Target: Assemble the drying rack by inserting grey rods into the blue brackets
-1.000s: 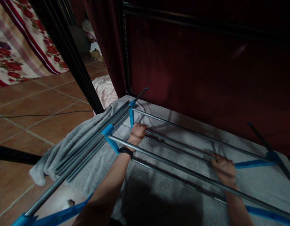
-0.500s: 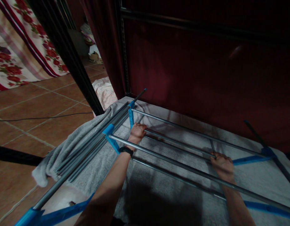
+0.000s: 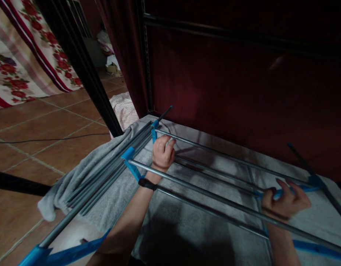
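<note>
A metal-tube rack frame with blue plastic joints (image 3: 128,153) lies on a grey blanket (image 3: 214,231). My left hand (image 3: 162,153), a black band at its wrist, is raised between the frame's long tubes near the left joints. Its fingers are loosely bent and parted, with nothing visible in them. Toward the right end, my right hand (image 3: 286,201) has its fingers spread. Its thumb side is by the end of a thin inner tube (image 3: 228,176). The front long tube (image 3: 203,192) passes over both forearms.
Several loose grey tubes (image 3: 112,170) lie bundled on the blanket at the left. A black metal post (image 3: 84,70) slants up beside them. Dark red cloth (image 3: 228,92) hangs behind. Tiled floor (image 3: 48,125) with a dark cable (image 3: 62,138) lies left.
Both hands have let go of the thin inner tube. My left hand has risen slightly; my right hand has shifted right and spread its fingers.
</note>
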Action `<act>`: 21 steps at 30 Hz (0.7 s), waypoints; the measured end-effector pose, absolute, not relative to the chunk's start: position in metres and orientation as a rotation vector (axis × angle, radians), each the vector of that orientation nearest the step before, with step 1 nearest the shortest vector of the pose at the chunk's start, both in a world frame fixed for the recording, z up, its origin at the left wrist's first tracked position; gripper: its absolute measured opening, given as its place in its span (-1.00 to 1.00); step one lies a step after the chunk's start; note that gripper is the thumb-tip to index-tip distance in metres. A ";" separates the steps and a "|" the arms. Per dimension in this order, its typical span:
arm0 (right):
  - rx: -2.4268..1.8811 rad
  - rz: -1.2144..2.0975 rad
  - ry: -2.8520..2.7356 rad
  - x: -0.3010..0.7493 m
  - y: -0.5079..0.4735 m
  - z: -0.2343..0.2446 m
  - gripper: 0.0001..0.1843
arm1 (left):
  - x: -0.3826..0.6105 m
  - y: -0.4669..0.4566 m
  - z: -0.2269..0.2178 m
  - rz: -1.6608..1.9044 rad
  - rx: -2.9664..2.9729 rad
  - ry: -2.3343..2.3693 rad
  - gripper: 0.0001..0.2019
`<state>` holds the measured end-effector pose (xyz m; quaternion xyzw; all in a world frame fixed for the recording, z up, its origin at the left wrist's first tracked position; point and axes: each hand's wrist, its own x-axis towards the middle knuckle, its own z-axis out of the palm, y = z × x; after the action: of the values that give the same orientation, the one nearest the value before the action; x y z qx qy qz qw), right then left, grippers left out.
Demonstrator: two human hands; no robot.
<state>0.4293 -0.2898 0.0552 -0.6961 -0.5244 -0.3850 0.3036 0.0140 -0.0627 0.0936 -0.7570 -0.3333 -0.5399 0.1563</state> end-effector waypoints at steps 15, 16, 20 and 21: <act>-2.241 -1.136 -1.420 0.472 -0.264 0.108 -0.50 | 0.016 -0.031 0.144 -0.992 -2.376 -1.278 -0.72; -2.252 -1.159 -1.435 0.472 -0.263 0.109 -0.49 | 0.017 -0.030 0.144 -0.982 -2.376 -1.273 -0.72; -2.254 -1.259 -1.454 0.476 -0.261 0.111 -0.47 | 0.019 -0.025 0.145 -0.967 -2.338 -1.283 -0.72; -2.256 -1.273 -1.443 0.477 -0.261 0.111 -0.47 | 0.019 -0.025 0.145 -0.967 -2.338 -1.285 -0.72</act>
<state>0.4773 -0.2608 0.1113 -0.7578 -0.4849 -0.4277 0.0880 0.0191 -0.0247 0.1451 -0.8143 -0.4477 -0.3368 0.1516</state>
